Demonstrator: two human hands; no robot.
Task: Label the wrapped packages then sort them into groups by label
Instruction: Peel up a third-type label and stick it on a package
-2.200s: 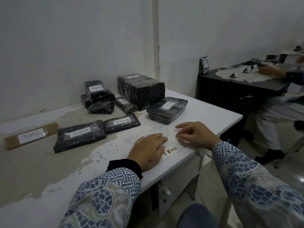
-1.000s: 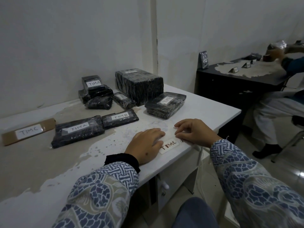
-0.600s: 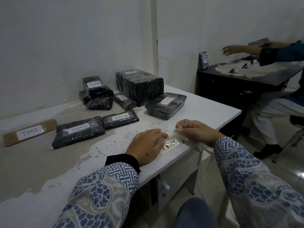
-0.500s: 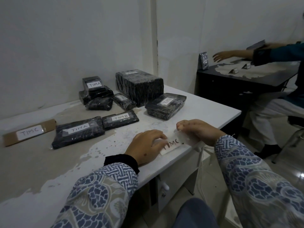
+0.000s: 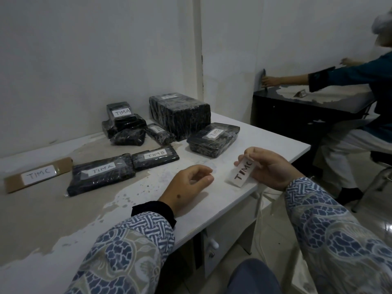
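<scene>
At 9 o'clock on the worktop [image 5: 265,143], a flat brown package [image 5: 37,174] marked TIMC is noted. Just to its right lies a long black wrapped package [image 5: 101,174] marked TIMA, and against that one's right end sits a shorter package [image 5: 154,157] marked TIMB. Toward 11 o'clock, a small pile [image 5: 125,124] is observed, topped by a second TIMA label; not every piece in the pile can be seen to carry a label. A large wrapped block [image 5: 180,114] stands at 12 o'clock with a label on top, its lettering too small to be read. A wrapped tray [image 5: 213,139] marked TIMB lies at 1 o'clock.

The left hand [image 5: 186,183] is held just over the worktop with fingers loosely curled and nothing in its grip. Half a second earlier it was pressed flat beside the label; it has since been released. The right hand [image 5: 269,166] now holds the loose TIMC label [image 5: 242,171], pinched at its upper end between thumb and fingertips, the strip hanging clear of the worktop. In the earlier views the strip lay flat on the surface, with one end being picked at.

It is judged that the label has been freed and is ready to be applied. The package intended for it cannot be determined; the unlabelled pieces at 11 o'clock are probable candidates. Sorting is judged incomplete, since TIMA and TIMB packages are still intermixed.

At 2 o'clock, a second person [image 5: 360,102] is seated at a dark desk [image 5: 307,111].
</scene>
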